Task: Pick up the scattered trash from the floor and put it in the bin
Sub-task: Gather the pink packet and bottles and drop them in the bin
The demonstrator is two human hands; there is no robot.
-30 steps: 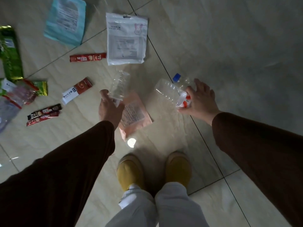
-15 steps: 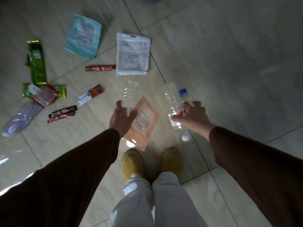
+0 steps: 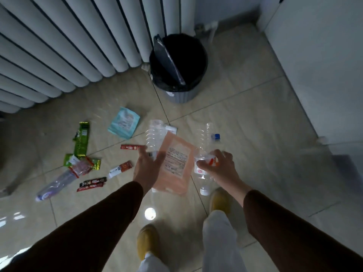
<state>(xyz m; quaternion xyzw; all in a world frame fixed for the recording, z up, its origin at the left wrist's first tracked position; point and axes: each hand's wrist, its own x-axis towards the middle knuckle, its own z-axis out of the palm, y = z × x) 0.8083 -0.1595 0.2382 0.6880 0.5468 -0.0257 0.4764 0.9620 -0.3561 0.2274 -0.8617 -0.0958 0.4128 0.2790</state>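
— What is being carried here?
— A clear bottle and a pink pouch are being gripped together by the left hand; two more bottles are being clasped in the closed fingers of the right hand.

— And the bin?
— It is being faced, open, ahead by the radiator. A carry over its rim and a release are being called for, it seems. Wrappers are being left on the floor at the left.

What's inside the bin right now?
The bin has a black liner, with one flat dark plastic-looking sheet leaning across its opening. Below that the interior is too dark to tell.
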